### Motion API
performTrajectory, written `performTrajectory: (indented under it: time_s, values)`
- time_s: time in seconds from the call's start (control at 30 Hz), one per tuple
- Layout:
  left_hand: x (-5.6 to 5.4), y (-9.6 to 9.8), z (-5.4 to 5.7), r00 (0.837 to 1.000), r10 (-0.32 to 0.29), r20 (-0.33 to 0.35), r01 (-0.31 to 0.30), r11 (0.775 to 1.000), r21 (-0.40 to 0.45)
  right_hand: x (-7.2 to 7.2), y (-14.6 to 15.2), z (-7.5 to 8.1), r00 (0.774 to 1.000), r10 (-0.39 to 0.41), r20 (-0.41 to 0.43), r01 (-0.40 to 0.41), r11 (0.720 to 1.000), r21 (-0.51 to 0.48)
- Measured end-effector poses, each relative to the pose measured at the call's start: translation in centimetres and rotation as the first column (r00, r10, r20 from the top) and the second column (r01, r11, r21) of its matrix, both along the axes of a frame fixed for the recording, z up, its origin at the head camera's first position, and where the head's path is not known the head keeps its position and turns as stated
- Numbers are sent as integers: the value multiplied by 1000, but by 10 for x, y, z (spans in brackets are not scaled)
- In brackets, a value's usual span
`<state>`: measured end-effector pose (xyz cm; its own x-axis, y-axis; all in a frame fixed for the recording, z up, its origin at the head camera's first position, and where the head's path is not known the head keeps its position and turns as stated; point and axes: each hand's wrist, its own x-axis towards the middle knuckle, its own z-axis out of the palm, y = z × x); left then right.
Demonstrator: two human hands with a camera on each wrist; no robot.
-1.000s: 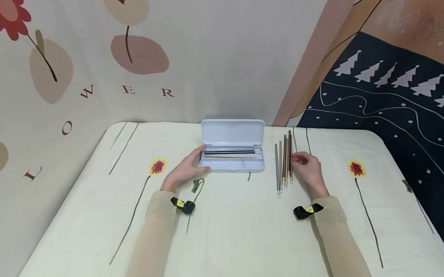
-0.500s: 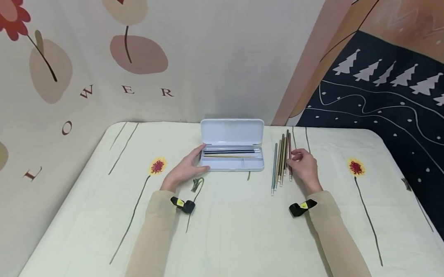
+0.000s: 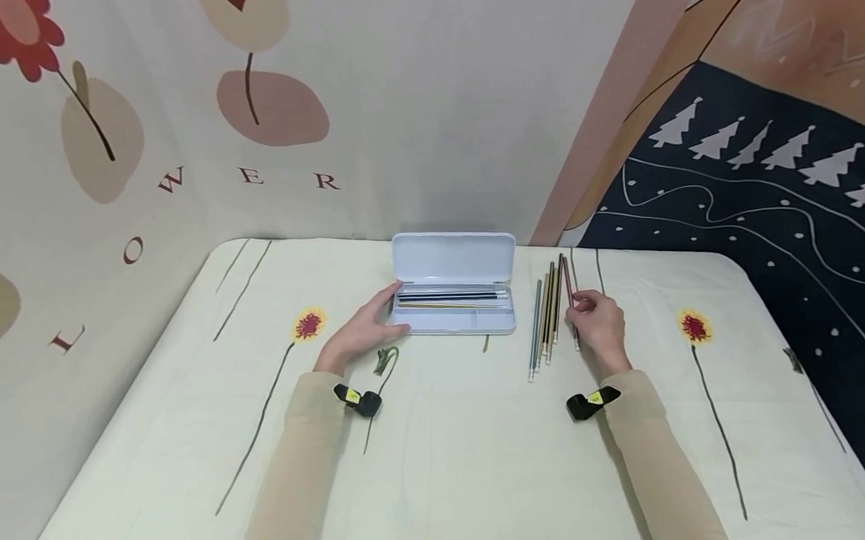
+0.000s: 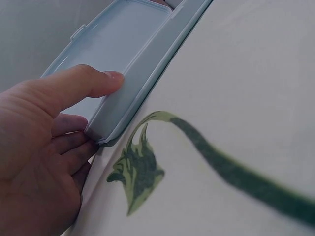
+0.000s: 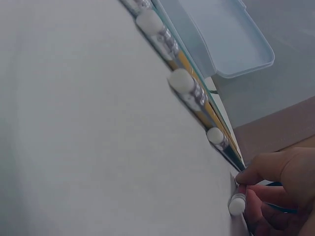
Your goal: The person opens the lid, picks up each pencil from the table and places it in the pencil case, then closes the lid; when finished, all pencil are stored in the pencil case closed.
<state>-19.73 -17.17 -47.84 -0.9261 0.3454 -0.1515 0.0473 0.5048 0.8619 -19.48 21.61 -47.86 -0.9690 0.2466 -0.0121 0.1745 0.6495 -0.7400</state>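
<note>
Left hand (image 3: 362, 325) grips left end of open pale-blue pencil case (image 3: 435, 321) at frame centre, thumb along near edge; dark pencils (image 3: 448, 297) lie inside. Right of centre, right hand (image 3: 600, 325) pinches dark-red pencil (image 3: 569, 282) between thumb and fingers, just beside loose pencils (image 3: 550, 305) on flower-printed tablecloth (image 3: 484, 461).

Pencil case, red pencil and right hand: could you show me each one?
Pencil case (image 3: 454, 258): head view, inside of its raised lid.
Red pencil (image 3: 567, 283): head view, shaft beyond the fingertips.
Right hand (image 3: 598, 324): head view, back of the hand.
</note>
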Motion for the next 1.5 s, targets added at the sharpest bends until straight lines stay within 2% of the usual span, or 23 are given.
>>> performTrajectory:
  time_s: [0.17, 0.4, 0.57, 0.73, 0.97, 1.2, 1.5]
  values:
    - [1, 0, 0, 1000, 2, 0, -2, 1000, 0, -2, 5, 0, 999, -24, 24, 24, 1000, 2]
    - [1, 0, -1, 1000, -2, -5, 2, 1000, -5, 0, 12, 1, 998, -50, -27, 49, 999, -14]
    - [2, -1, 0, 1000, -2, -9, 2, 1000, 8, 2, 19, 3, 997, -49, -55, 45, 997, -67]
    - [2, -1, 1, 1000, -2, -9, 2, 1000, 5, 3, 24, 5, 997, 6, -73, -14, 995, -98]
    - [1, 0, 0, 1000, -5, -10, 5, 1000, -2, 4, 28, 9, 984, 65, -164, -79, 993, -83]
    - [0, -1, -3, 1000, -5, -12, 5, 1000, 6, 4, 27, 12, 944, 197, -265, -229, 969, -93]
    - [0, -2, -3, 1000, -8, -21, 9, 1000, 5, 4, 22, 12, 933, 256, -253, -284, 955, -80]
